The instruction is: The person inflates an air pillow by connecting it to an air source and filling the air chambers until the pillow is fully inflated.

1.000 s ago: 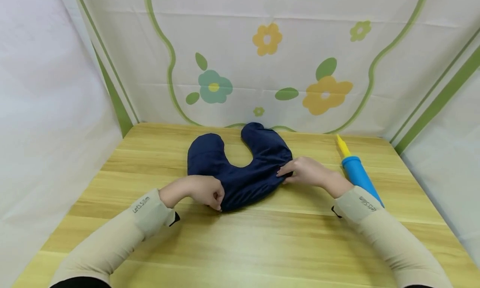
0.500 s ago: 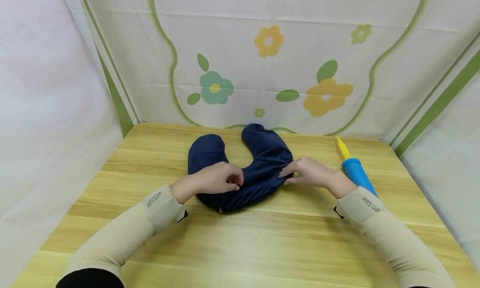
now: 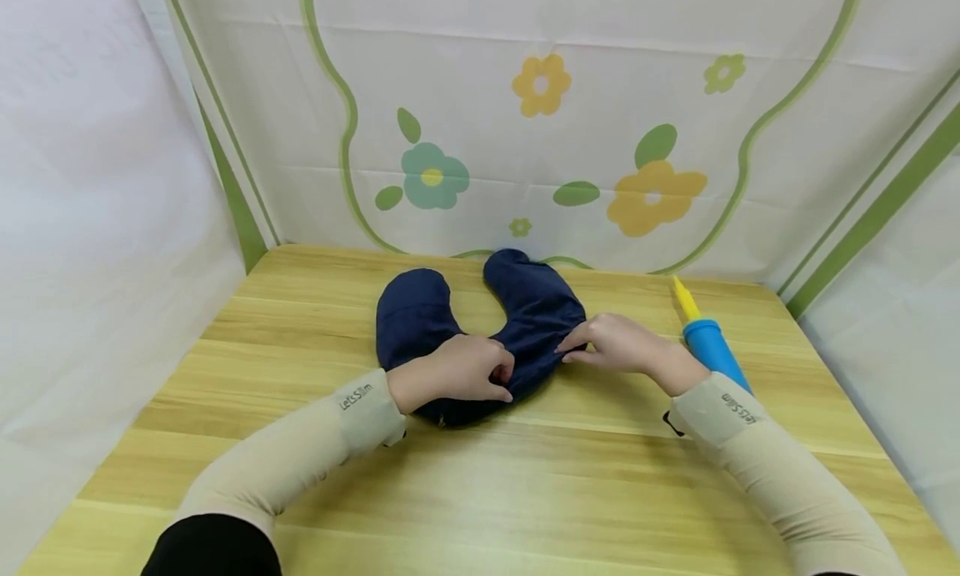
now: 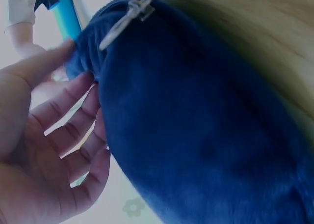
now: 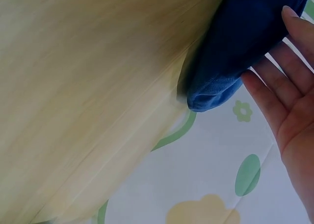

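Note:
A dark blue U-shaped neck pillow (image 3: 412, 309) in a soft plush cover lies on the table, its two ends towards the back. My left hand (image 3: 468, 369) is over its curved middle, thumb and fingertips pinching a gathered part of the cover. In the left wrist view, a zipper pull (image 4: 117, 30) lies on the cover near that hand's thumb. My right hand (image 3: 611, 343) holds the pillow's right outer edge between thumb and fingers. In the right wrist view, the fingertips (image 5: 249, 76) of that hand are at the blue cover.
A blue hand pump (image 3: 714, 355) with a yellow nozzle (image 3: 685, 299) lies to the right, partly behind my right forearm. The wood-grain table (image 3: 517, 501) ends at a white cloth backdrop (image 3: 480, 101) printed with flowers. White cloth also hangs at both sides.
My left hand has moved right from the zipper pull at the pillow's front left, across to its middle. My right hand stays at the right edge, and the pillow has hardly moved.

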Available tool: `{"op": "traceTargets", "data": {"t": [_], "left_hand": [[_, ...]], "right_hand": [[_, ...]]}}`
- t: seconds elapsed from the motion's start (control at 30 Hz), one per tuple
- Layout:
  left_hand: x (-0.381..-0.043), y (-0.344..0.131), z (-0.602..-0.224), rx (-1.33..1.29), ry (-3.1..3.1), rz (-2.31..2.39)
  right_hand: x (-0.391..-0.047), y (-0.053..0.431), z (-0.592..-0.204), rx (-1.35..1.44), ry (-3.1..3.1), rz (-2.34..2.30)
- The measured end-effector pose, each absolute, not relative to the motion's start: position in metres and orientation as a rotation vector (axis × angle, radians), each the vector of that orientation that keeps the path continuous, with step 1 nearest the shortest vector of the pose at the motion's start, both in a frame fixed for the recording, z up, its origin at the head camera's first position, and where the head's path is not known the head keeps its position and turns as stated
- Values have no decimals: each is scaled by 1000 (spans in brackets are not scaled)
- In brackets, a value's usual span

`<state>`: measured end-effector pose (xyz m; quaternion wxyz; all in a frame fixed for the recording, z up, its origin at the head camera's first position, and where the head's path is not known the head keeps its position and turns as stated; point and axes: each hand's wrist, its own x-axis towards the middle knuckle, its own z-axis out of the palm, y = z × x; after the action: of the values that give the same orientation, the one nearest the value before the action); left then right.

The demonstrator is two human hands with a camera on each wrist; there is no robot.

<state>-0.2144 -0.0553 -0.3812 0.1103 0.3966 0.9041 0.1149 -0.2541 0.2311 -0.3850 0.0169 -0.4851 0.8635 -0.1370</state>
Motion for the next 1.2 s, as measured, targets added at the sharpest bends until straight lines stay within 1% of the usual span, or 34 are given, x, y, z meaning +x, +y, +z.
{"op": "traceTargets", "data": {"t": [0.23, 0.4, 0.6, 0.77, 1.0, 1.2], "left_hand": [[-217, -50, -389, 1112, 2680, 363], [-216, -45, -391, 1126, 2688, 354], [-220, -48, -385, 990, 2626, 530], [-226, -53, -378, 916, 2647, 584], [-233, -61, -373, 926, 2727, 635], [-237, -64, -364, 935, 2790, 662]], "right_hand": [[-252, 231, -385, -1487, 2704, -426], [-254, 231, -385, -1504, 2705, -451], [-255, 232, -385, -1500, 2680, -515], [-257, 235, -383, -1470, 2693, -510], [-259, 231, -381, -1451, 2770, -438], [-262, 227, -382, -1454, 2849, -472]]}}
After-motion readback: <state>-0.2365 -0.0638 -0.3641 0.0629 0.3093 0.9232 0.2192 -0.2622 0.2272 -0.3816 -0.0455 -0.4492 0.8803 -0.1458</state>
